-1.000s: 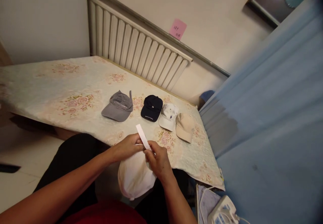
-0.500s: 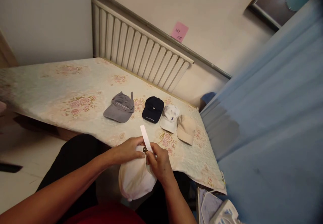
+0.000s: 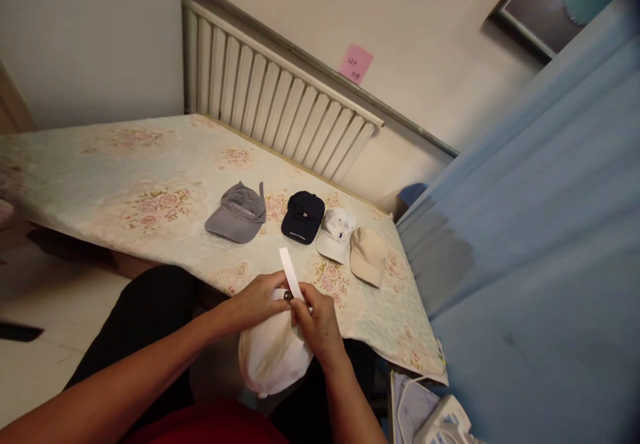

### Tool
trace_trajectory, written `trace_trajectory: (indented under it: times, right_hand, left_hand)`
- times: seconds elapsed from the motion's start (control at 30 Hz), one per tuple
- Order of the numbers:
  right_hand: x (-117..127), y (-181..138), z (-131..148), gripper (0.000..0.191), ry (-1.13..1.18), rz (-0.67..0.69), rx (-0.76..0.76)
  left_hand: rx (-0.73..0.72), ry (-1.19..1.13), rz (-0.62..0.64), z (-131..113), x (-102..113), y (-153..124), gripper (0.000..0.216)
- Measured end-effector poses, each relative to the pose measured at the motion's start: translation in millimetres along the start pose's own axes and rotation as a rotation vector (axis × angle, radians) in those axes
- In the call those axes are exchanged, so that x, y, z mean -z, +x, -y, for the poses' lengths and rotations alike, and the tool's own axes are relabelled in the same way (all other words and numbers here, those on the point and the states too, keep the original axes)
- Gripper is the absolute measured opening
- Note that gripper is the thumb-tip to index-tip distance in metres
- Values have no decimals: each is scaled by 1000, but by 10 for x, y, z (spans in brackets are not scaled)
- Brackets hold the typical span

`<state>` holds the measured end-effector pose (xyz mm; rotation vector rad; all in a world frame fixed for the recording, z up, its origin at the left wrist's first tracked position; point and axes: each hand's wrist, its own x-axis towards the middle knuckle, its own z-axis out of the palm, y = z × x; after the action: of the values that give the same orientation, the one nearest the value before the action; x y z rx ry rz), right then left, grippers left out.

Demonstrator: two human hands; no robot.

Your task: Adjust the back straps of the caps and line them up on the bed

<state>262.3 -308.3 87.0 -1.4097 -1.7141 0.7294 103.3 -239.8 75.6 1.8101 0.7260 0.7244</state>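
A white cap (image 3: pixel 273 357) hangs over my lap at the table's near edge. My left hand (image 3: pixel 259 301) pinches its back by a small dark buckle (image 3: pixel 288 295). My right hand (image 3: pixel 316 324) pinches the cap's white strap (image 3: pixel 291 273), which sticks up from the buckle. Both hands touch at the buckle. Beyond them a row of caps lies on the flowered tablecloth (image 3: pixel 150 184): a grey cap (image 3: pixel 237 213), a navy cap (image 3: pixel 302 217), a white cap (image 3: pixel 335 233) and a beige cap (image 3: pixel 368 255).
A white radiator (image 3: pixel 280 104) runs along the wall behind the table, with a pink note (image 3: pixel 356 64) above it. A blue curtain (image 3: pixel 540 231) fills the right side. A white device (image 3: pixel 445 421) with a cord lies at the lower right.
My hands and the white cap have risen slightly toward the table edge. The strap now stands a little more upright, and the dark buckle shows between my fingers.
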Motion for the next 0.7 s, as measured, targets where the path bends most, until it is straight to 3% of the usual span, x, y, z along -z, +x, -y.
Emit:
trace_trajectory:
  times: [0.23, 0.7]
  right_hand:
    - [-32, -9, -27, 24, 54, -10, -28]
    - [7, 42, -170, 13, 379, -75, -182]
  left_hand:
    - [-31, 64, -38, 119, -50, -18, 19]
    - [-100, 85, -112, 83, -7, -112, 13]
